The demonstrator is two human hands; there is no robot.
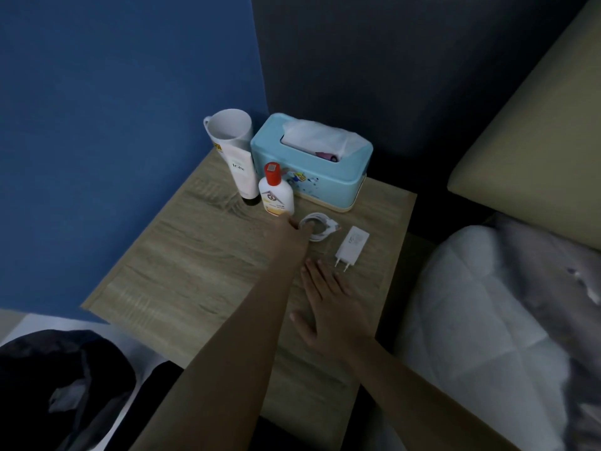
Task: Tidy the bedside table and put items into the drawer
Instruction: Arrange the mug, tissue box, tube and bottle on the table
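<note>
A person's two bare arms reach over a small wooden bedside worktop (pixel 201 275) set against a blue wall. The landmark is a light blue tissue box (pixel 312 172) standing at the back of the worktop, with a white tissue pulled up through its top slot and something small and pink showing in the opening. Left of the box stands a white mug (pixel 229 125), which looks empty, with a white tube (pixel 242 172) upright on its dark cap in front of it. A white bottle with a red cap (pixel 275 193) stands just in front of the box's left corner. In front of the box lies a coiled white cable (pixel 320 227), and a white charger plug (pixel 353 244) lies flat just to the right of the coil. The left hand (pixel 292 229) stretches forward with its fingertips on the coil, apparently starting to gather it; whether they have closed on it cannot be told. The right hand (pixel 328 307) rests open and flat on the worktop, well in front of the box, holding nothing, probably bracing. No drawer is in view, so nothing appears stowed yet.
</note>
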